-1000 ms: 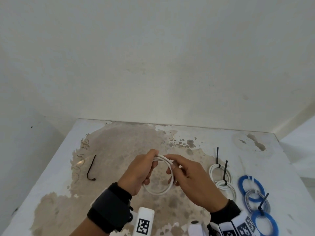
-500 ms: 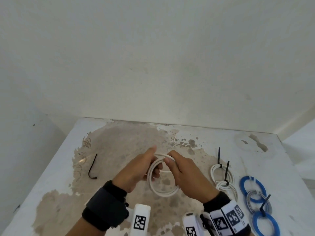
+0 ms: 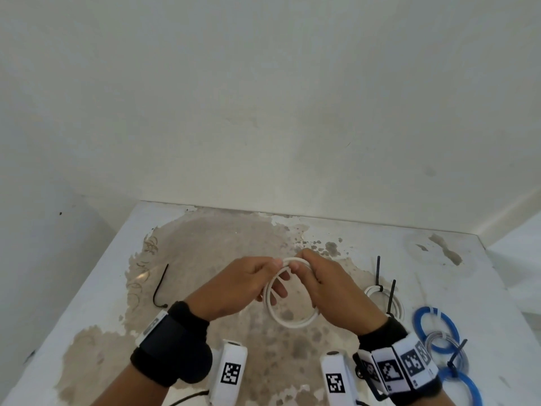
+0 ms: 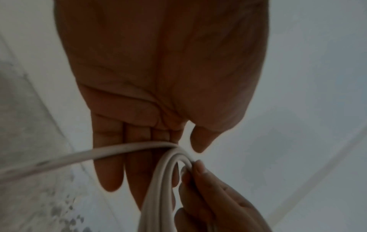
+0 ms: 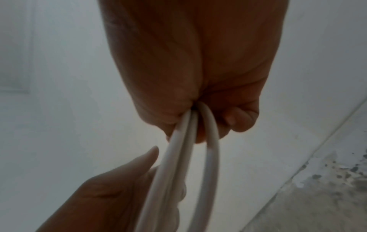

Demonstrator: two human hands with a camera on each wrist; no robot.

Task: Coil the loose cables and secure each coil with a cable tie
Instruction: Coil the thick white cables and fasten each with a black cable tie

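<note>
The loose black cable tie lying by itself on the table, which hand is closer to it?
Left. The left hand holds the white cable coil just to the right of the loose black cable tie; the right hand holds the coil's far side, farther off.

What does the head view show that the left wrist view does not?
Only the head view shows the loose black tie on the table, and the tied white coils and blue coils on the right. Only the left wrist view shows the left hand from the palm side, fingers straight behind the strands. Both show the white cable held as a coil by both hands, the right hand pinching its top.
</note>
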